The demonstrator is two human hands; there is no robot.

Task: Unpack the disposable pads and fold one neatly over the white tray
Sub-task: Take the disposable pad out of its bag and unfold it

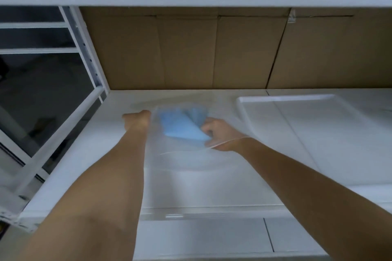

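Step in hand, by judgement: unpacking, with the fold over the tray not yet begun. Left hand (135,119) clenched on the far left edge of the clear plastic bag (191,176), apparently bracing it. Right hand (220,133) reached in through the bag's open right side, fingers curled round the near right corner of the blue pads (182,127). Pads located inside the far half of the bag, on the white shelf (212,237), near the middle and left of the white tray (307,112). Tray well right of the hands, apart from the pads, shallow rim visible. Next move calls for drawing the pads clear through the opening while holding the bag back, then separating a single sheet and carrying it right to the tray. Pads: pale blue, thin, folded into a flat stack, one corner lifted; sheet count not discernible through blur. Bag: transparent, limp, long, near end lying close to the shelf's front edge.
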